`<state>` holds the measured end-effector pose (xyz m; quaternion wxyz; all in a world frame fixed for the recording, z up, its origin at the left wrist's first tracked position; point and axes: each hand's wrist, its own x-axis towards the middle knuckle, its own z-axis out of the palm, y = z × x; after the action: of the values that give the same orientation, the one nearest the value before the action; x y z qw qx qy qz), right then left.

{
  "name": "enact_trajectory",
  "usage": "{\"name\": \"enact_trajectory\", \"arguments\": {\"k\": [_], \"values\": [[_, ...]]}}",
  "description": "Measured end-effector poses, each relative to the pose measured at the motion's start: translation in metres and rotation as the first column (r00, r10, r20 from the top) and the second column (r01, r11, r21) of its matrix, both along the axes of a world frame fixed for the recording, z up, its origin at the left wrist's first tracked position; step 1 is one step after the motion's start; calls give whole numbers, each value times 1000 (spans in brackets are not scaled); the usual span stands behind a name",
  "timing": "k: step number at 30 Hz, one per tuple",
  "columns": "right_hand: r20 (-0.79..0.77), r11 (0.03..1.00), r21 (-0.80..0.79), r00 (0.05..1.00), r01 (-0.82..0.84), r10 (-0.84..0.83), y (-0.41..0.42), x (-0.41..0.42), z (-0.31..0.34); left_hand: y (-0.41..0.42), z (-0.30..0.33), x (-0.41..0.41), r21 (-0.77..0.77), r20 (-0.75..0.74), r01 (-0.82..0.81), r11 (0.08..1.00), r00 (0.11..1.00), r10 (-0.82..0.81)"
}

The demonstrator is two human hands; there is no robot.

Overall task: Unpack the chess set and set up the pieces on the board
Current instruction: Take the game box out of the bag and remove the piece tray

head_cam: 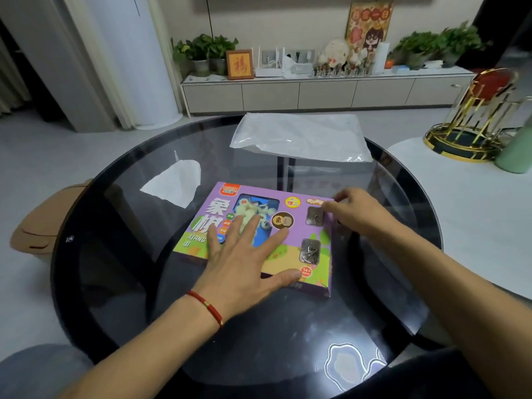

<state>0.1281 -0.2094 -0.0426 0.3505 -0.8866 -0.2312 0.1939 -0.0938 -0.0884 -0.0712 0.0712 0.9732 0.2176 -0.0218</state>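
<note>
A purple chess set box [312, 234] lies flat in the middle of a round dark glass table [121, 180]. Pale round pieces [247, 210] show through a clear window in its lid. My left hand [244, 254] rests flat on the lid with fingers spread, partly covering the window. My right hand [354, 210] is at the box's far right corner, fingertips curled on its edge; whether it grips a flap I cannot tell. The box looks closed. No board is in view.
A crumpled clear plastic bag [299, 138] lies at the table's far edge. A white table [466, 214] to the right holds a gold wire stand [472, 122] and a green bottle [515, 151]. A brown bin [37, 226] stands on the floor at left.
</note>
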Motion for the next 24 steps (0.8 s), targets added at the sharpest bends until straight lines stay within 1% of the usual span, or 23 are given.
{"name": "enact_trajectory", "arguments": {"k": [3,5,7,8,9,11,12,14,17,20,24], "values": [[-217,990,137,976,22,9,16,8,-1,-9,-1,0,57,16,-73,996,997,72],[-324,985,171,946,29,29,24,11,1,-6,0,4,92,35,-100,991,995,97],[-396,982,183,918,43,34,31,14,6,-3,-2,8,130,53,-121,984,992,115],[-400,988,152,916,36,28,33,14,9,-2,-3,10,147,64,-135,980,990,127],[-385,996,85,923,11,23,36,13,13,-2,-5,11,158,78,-154,975,987,143],[-364,994,-74,930,-81,49,39,8,19,-2,-8,11,158,114,-208,965,975,191],[-376,984,-128,924,-126,69,40,6,21,-2,-9,12,158,128,-239,958,967,220],[-415,968,-174,905,-183,96,42,2,23,-2,-11,14,173,145,-287,942,954,264],[-469,971,-164,880,-173,78,46,-1,20,-5,-12,16,180,149,-303,936,949,278],[-557,979,-148,830,-141,35,47,1,17,-5,-11,15,176,182,-286,942,950,254],[-639,994,-35,767,-107,60,40,5,15,-5,-6,16,166,207,-286,944,946,250]]}}
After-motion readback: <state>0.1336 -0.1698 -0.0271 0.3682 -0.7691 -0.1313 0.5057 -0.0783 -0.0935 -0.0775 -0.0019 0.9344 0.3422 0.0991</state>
